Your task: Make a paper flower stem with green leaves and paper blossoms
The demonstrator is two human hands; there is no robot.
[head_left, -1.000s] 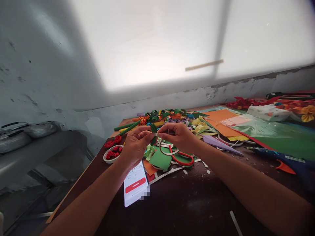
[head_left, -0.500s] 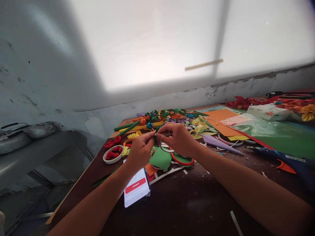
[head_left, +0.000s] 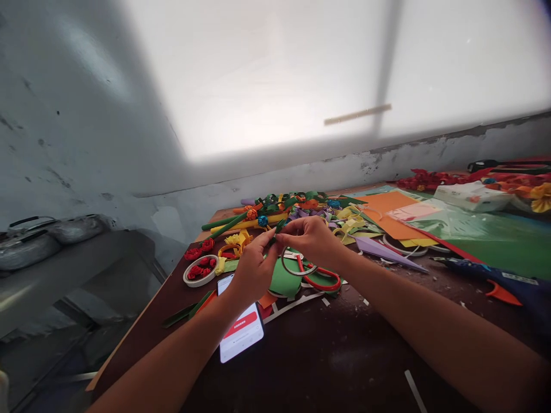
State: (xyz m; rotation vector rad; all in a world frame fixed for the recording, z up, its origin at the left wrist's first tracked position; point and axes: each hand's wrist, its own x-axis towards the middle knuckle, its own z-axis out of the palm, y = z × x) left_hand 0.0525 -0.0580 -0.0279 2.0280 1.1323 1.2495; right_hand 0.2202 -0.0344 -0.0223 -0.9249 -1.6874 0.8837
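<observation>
Through the head camera I have the green piece (head_left: 279,226) just above the surface (head_left: 327,355), pinched between both hands. My left hand (head_left: 253,265) has its grip clamped on it from about 8 o'clock, my right hand (head_left: 317,242) from about 4, its fingertips together on it too. A white ring (head_left: 297,275) hangs below my right hand; I can't tell what holds it. From the piece, the scissors (head_left: 323,289) lie toward 5 o'clock, the phone (head_left: 243,338) at 7, a white roll (head_left: 198,283) around red flowers (head_left: 201,267) at 8, an orange sheet (head_left: 390,211) at 3.
</observation>
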